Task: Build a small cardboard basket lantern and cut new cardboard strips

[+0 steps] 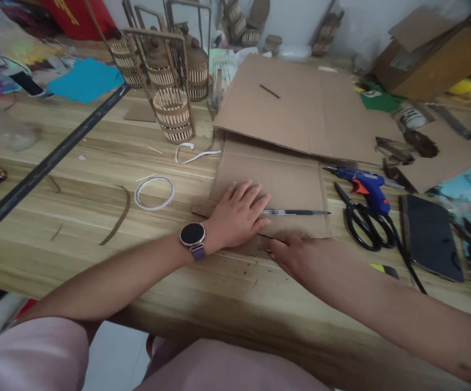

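Note:
My left hand [236,217] lies flat with its fingers spread on a brown cardboard piece [276,179]. Beside its fingertips a pen [300,212] rests across the cardboard. My right hand [300,255] is closed at the cardboard's near edge, just right of my left hand. A thin dark strip shows between the two hands, by the right fingertips; what the right fingers hold is mostly hidden. Small brown crumbs are scattered on the wood in front of the hands. A larger cardboard sheet [296,119] overlaps the far side of the piece.
Black scissors [368,225], a blue glue gun [366,184] and a dark phone [431,236] lie at the right. A tape roll [154,193] and a curved brown strip [118,217] are at the left. Behind stand slatted lanterns [173,117] and a cardboard box [431,60].

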Action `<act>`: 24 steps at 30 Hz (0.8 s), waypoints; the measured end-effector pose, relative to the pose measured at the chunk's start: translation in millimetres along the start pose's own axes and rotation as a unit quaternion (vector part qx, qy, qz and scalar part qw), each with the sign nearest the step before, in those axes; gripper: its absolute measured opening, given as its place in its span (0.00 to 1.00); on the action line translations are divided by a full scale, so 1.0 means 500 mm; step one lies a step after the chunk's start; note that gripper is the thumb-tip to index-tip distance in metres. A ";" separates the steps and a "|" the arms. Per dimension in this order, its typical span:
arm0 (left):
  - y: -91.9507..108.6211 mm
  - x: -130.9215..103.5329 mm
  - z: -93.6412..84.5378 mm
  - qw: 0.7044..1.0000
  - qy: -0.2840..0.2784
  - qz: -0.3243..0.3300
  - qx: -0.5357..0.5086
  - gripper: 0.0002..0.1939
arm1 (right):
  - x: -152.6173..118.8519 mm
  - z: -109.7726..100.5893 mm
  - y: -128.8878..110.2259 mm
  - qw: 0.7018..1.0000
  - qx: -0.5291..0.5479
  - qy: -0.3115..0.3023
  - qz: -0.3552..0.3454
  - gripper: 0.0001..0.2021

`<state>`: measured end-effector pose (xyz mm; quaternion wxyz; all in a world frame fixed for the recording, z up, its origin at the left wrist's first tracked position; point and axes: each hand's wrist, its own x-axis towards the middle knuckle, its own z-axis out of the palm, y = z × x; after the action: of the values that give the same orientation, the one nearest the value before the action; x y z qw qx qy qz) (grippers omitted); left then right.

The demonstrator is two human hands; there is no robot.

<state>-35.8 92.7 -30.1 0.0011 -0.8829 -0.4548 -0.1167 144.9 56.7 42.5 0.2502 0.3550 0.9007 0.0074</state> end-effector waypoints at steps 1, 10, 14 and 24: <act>-0.004 -0.001 0.000 1.000 0.001 0.003 0.001 0.28 | 0.002 -0.003 -0.004 1.000 -0.003 -0.003 0.001 0.10; -0.018 -0.008 -0.001 1.000 0.012 0.013 0.004 0.27 | 0.018 -0.039 -0.035 0.996 -0.010 -0.076 0.037 0.20; -0.015 -0.009 0.004 1.000 0.023 0.017 0.010 0.26 | 0.018 -0.060 -0.047 0.993 -0.005 -0.099 0.061 0.22; -0.015 -0.010 0.004 0.999 0.030 0.020 0.018 0.27 | 0.026 -0.058 -0.049 0.992 -0.017 -0.111 0.062 0.23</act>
<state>-44.1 93.2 -33.7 0.0324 -0.8877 -0.4391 -0.1348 108.0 51.4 57.3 0.3540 0.4045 0.8432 -0.0013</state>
